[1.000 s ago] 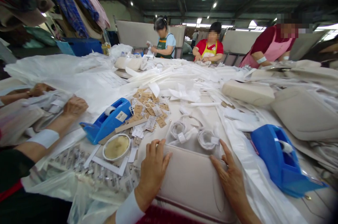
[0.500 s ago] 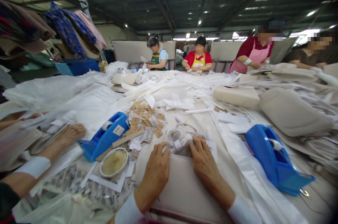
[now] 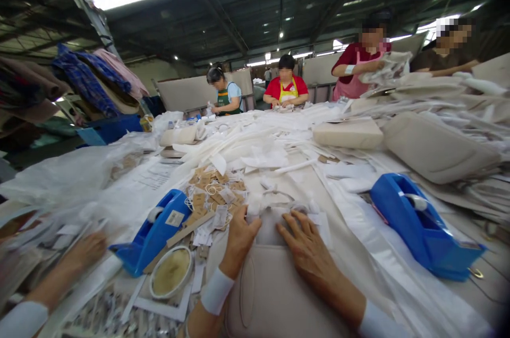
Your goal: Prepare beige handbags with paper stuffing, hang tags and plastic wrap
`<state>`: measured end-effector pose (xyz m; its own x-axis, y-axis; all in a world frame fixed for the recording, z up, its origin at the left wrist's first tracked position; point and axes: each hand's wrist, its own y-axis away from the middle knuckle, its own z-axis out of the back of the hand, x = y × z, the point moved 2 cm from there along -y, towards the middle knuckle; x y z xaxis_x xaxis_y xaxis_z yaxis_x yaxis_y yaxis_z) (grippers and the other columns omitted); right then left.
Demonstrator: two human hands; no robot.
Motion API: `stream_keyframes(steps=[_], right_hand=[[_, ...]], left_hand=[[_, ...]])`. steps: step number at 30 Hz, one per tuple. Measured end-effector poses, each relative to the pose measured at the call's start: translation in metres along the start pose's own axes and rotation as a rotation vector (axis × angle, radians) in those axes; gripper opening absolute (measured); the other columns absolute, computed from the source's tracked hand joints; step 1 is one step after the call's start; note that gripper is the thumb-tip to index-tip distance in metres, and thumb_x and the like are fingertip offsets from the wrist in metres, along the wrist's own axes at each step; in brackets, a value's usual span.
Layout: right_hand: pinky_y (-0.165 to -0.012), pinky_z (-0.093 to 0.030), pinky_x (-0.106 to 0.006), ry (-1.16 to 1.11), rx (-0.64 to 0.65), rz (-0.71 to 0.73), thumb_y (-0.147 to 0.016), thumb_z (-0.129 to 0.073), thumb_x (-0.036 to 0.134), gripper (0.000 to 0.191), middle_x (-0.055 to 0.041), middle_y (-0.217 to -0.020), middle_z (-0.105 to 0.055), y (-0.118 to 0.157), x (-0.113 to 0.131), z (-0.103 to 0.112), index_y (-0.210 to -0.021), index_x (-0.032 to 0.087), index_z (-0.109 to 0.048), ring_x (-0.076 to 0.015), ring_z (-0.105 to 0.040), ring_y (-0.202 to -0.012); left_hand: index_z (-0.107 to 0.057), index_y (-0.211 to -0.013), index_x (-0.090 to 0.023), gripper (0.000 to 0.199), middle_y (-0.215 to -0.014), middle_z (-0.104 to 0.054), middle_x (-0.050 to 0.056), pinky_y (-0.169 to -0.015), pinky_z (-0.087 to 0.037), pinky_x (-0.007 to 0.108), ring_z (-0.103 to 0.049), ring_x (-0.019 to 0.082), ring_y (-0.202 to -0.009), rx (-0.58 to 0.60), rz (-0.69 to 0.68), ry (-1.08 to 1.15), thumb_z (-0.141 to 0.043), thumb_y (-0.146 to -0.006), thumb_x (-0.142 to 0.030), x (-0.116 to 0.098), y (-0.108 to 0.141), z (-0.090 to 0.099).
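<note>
A beige bag (image 3: pixel 263 285) lies flat in front of me, a thin cord loop on its left side. White wrapping (image 3: pixel 255 204) and a partly wrapped strap (image 3: pixel 279 194) lie at its far end. My left hand (image 3: pixel 239 237) is at the bag's far left corner, thumb and fingers around a bit of the wrapping. Spread over the far right part of the bag is my right hand (image 3: pixel 306 247), its fingertips on the grey-white sheet (image 3: pixel 271 226) there; it is open. What lies under the fingers is partly hidden.
Blue tape dispensers stand left (image 3: pixel 155 231) and right (image 3: pixel 422 226). Brown tags (image 3: pixel 211 189) are heaped near a round tub (image 3: pixel 171 272) of yellowish paste. A co-worker's hand (image 3: pixel 90 250) is at far left. Beige bags (image 3: pixel 434 146) are piled right; several people work across the table.
My left hand has turned, its thumb now apart from the fingers. My right hand's fingers have spread over the sheet. The view has tilted, and the bag shows more fully.
</note>
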<state>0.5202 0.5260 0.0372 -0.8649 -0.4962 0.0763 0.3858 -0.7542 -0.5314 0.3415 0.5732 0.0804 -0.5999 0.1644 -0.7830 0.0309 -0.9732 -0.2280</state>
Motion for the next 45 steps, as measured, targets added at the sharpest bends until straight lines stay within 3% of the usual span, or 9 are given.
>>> stream_keyframes(steps=[5,11,18,21,26,28,32,37,45], right_hand=[[-0.110,-0.035,-0.046,-0.007,-0.003,-0.010,-0.087,-0.051,0.010,0.044,-0.0079,-0.139,-0.050,0.001,-0.002,-0.004,-0.129,0.022,-0.057,-0.0319,-0.035,-0.133],[-0.112,-0.032,-0.045,0.020,-0.024,-0.007,-0.086,-0.051,0.010,0.048,-0.0087,-0.139,-0.051,0.002,-0.002,-0.008,-0.133,0.018,-0.053,-0.0305,-0.035,-0.133],[-0.112,-0.032,-0.045,0.030,-0.011,-0.015,-0.087,-0.050,0.012,0.045,-0.0097,-0.144,-0.048,0.000,-0.001,-0.003,-0.132,0.017,-0.055,-0.0306,-0.035,-0.134],[-0.113,-0.032,-0.045,0.024,-0.010,-0.010,-0.087,-0.043,0.007,0.056,-0.0105,-0.145,-0.047,0.001,0.000,-0.003,-0.142,0.013,-0.043,-0.0291,-0.034,-0.135],[-0.108,-0.037,-0.047,0.041,-0.008,-0.008,-0.086,-0.043,0.004,0.070,-0.0076,-0.143,-0.049,0.003,0.000,-0.003,-0.150,0.028,-0.030,-0.0290,-0.038,-0.134],[-0.108,-0.038,-0.047,0.036,0.004,-0.004,-0.086,-0.047,0.007,0.067,-0.0066,-0.143,-0.049,0.003,0.000,-0.003,-0.147,0.033,-0.035,-0.0302,-0.039,-0.134],[-0.109,-0.037,-0.047,0.026,0.014,-0.010,-0.087,-0.051,0.012,0.062,-0.0088,-0.142,-0.050,0.002,0.000,-0.003,-0.145,0.031,-0.040,-0.0313,-0.040,-0.133],[-0.108,-0.038,-0.048,-0.003,0.025,-0.001,-0.086,-0.057,0.020,0.058,-0.0102,-0.141,-0.050,-0.001,0.000,-0.002,-0.142,0.029,-0.044,-0.0328,-0.040,-0.132],[-0.101,-0.043,-0.049,0.048,-0.113,0.097,-0.076,-0.042,0.002,0.059,-0.0097,-0.137,-0.054,0.003,-0.004,-0.013,-0.128,0.023,-0.059,-0.0329,-0.040,-0.132]], left_hand=[[-0.048,-0.103,-0.018,0.034,-0.098,-0.064,0.005,-0.085,-0.047,0.035,-0.061,0.022,-0.093,-0.109,0.037,0.305,-0.057,-0.072,-0.025,0.010,-0.004,0.002],[-0.046,-0.121,-0.020,0.040,-0.124,-0.055,0.010,-0.105,-0.036,0.044,-0.051,0.025,-0.119,-0.182,-0.088,0.108,-0.056,-0.084,-0.030,-0.005,0.004,0.002],[-0.040,-0.127,-0.016,0.053,-0.107,-0.065,0.010,-0.084,-0.052,0.040,-0.067,0.022,-0.086,0.097,0.215,0.654,-0.058,-0.079,-0.033,0.009,-0.008,0.005],[-0.049,-0.121,-0.014,0.041,-0.104,-0.065,0.011,-0.087,-0.051,0.042,-0.065,0.024,-0.092,0.107,0.182,0.400,-0.052,-0.083,-0.030,0.019,-0.013,-0.004],[-0.048,-0.132,-0.009,0.046,-0.135,-0.049,0.022,-0.100,-0.034,0.064,-0.041,0.039,-0.128,-0.152,-0.068,-0.524,-0.038,-0.087,-0.010,0.008,-0.002,-0.019],[-0.046,-0.136,-0.008,0.049,-0.140,-0.044,0.022,-0.103,-0.031,0.065,-0.037,0.039,-0.132,-0.150,-0.156,-0.616,-0.037,-0.088,-0.007,-0.004,0.004,-0.019],[-0.047,-0.135,-0.012,0.053,-0.137,-0.049,0.015,-0.111,-0.035,0.044,-0.043,0.024,-0.130,-0.031,-0.408,-0.358,-0.035,-0.084,-0.003,-0.038,0.002,-0.017],[-0.065,-0.106,-0.012,0.039,-0.107,-0.068,0.015,-0.099,-0.045,0.038,-0.061,0.024,-0.107,0.304,-0.171,-0.468,-0.041,-0.077,0.000,-0.058,-0.042,-0.055],[-0.061,-0.115,-0.016,0.028,-0.095,-0.071,0.015,-0.076,-0.050,0.036,-0.069,0.029,-0.092,0.090,0.078,-0.522,-0.047,-0.091,-0.018,-0.038,-0.072,-0.084]])
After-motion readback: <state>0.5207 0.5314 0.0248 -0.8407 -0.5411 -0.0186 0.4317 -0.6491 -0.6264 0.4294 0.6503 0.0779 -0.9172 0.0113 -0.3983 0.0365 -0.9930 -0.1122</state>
